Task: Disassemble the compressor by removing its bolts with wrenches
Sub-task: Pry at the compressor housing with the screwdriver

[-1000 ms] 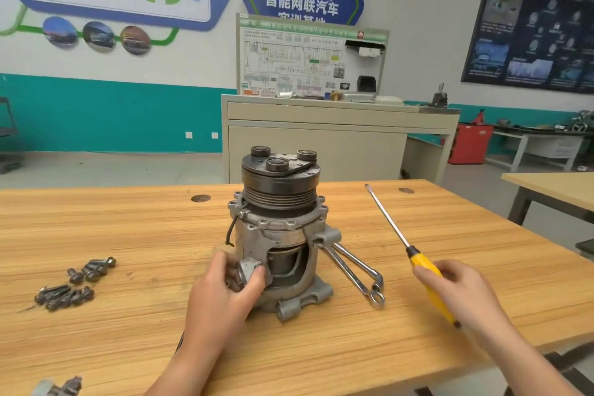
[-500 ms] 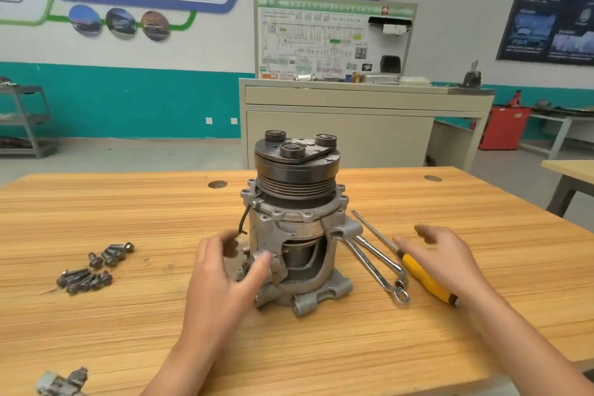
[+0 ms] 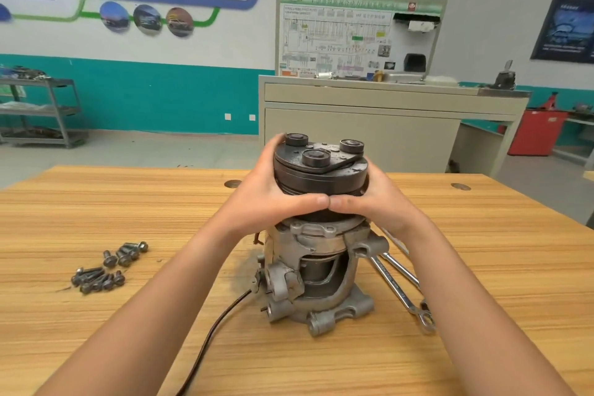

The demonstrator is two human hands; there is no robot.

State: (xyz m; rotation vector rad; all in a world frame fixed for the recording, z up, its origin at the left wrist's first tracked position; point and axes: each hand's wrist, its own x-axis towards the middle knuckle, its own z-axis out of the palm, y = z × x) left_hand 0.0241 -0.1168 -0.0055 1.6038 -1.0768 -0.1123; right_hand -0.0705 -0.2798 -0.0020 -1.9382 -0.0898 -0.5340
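The grey compressor (image 3: 321,280) stands upright on the wooden table (image 3: 96,209), with a black clutch pulley (image 3: 321,177) on top. My left hand (image 3: 273,196) grips the pulley from the left and my right hand (image 3: 376,202) grips it from the right. Both thumbs meet at its front. Two wrenches (image 3: 398,286) lie on the table to the right of the compressor, partly hidden by my right forearm. Several removed bolts (image 3: 109,267) lie in a loose pile at the left.
A dark cable (image 3: 212,331) runs from the compressor's base toward the table's near edge. Beyond the table stand a beige training bench (image 3: 385,125), a metal shelf (image 3: 41,112) at the far left and a red cabinet (image 3: 536,132) at the right.
My right hand put the yellow screwdriver down on the table. Both hands then rose from the lower part of the scene and closed around the pulley on top of the compressor.
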